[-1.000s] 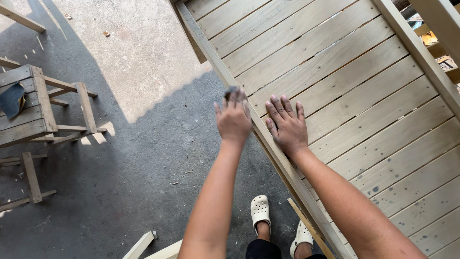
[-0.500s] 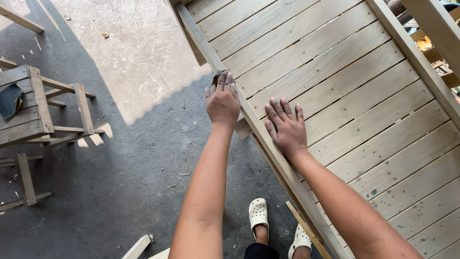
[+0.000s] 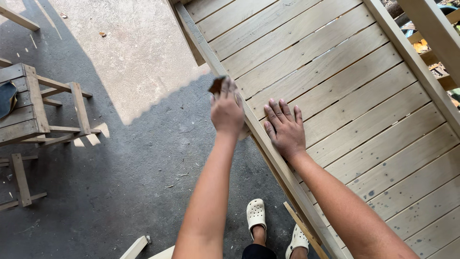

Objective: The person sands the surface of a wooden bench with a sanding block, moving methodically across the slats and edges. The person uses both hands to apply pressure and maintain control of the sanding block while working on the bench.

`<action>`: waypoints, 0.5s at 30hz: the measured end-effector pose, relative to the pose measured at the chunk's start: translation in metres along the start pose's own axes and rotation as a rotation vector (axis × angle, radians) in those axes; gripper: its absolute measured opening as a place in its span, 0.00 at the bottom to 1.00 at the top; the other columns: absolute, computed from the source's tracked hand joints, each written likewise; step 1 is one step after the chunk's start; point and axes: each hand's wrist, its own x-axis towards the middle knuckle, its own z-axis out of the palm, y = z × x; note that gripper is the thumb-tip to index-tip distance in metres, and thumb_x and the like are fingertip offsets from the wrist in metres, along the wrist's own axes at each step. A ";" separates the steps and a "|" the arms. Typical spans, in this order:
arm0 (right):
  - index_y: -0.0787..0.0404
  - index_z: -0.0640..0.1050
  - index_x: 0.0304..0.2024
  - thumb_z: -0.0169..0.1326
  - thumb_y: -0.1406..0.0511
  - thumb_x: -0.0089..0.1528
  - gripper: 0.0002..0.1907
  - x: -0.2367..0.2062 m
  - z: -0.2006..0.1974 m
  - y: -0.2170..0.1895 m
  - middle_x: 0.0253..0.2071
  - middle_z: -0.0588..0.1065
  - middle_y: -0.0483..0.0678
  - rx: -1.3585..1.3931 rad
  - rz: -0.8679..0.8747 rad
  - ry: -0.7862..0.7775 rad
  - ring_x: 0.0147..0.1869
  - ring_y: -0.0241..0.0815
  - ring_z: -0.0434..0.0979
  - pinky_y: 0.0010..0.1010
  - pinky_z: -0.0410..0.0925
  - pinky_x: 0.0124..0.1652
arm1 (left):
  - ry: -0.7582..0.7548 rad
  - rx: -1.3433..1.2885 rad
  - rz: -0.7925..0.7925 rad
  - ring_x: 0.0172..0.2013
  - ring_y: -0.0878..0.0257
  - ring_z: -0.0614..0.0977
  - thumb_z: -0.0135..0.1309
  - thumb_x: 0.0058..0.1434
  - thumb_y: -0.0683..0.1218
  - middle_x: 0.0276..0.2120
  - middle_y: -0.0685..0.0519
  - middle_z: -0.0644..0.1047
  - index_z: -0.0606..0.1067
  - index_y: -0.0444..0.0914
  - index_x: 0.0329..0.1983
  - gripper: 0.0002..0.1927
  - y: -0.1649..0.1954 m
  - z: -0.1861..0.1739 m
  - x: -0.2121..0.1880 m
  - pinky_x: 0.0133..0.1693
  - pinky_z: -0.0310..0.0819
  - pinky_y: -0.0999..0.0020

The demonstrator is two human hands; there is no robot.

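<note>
Sandpaper (image 3: pixel 217 85), a small brown piece, sat clamped under the fingers of the left hand (image 3: pixel 226 112) against the edge rail (image 3: pixel 268 144) of the slatted wooden panel (image 3: pixel 354 96), while just beside it the right hand (image 3: pixel 286 128) lay flat with its grip apart, seemingly steadying the slats.

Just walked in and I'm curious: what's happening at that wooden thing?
A person stands at a big slatted wooden panel. The left hand presses a small brown piece, likely sandpaper, against the panel's edge rail. The right hand lies flat on the slats. A wooden stool stands off to the left.
</note>
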 end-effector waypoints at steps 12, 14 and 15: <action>0.42 0.63 0.74 0.34 0.49 0.73 0.27 0.001 -0.001 0.000 0.78 0.57 0.38 0.007 -0.007 0.016 0.82 0.40 0.47 0.48 0.36 0.75 | -0.037 0.247 0.015 0.61 0.44 0.75 0.37 0.71 0.54 0.65 0.59 0.72 0.72 0.48 0.66 0.23 -0.051 0.044 0.039 0.61 0.65 0.39; 0.42 0.64 0.74 0.34 0.49 0.73 0.27 0.001 0.001 0.000 0.78 0.57 0.38 0.007 0.001 0.021 0.82 0.40 0.47 0.48 0.36 0.75 | -0.048 0.147 -0.028 0.64 0.44 0.71 0.37 0.73 0.53 0.67 0.56 0.70 0.71 0.46 0.68 0.23 -0.044 0.042 0.037 0.64 0.61 0.40; 0.42 0.64 0.74 0.34 0.50 0.73 0.27 0.002 0.002 0.000 0.78 0.57 0.38 0.002 0.005 0.022 0.82 0.40 0.48 0.48 0.36 0.75 | -0.051 0.096 -0.051 0.66 0.44 0.70 0.36 0.75 0.52 0.68 0.55 0.69 0.70 0.44 0.68 0.23 -0.041 0.047 0.023 0.66 0.59 0.40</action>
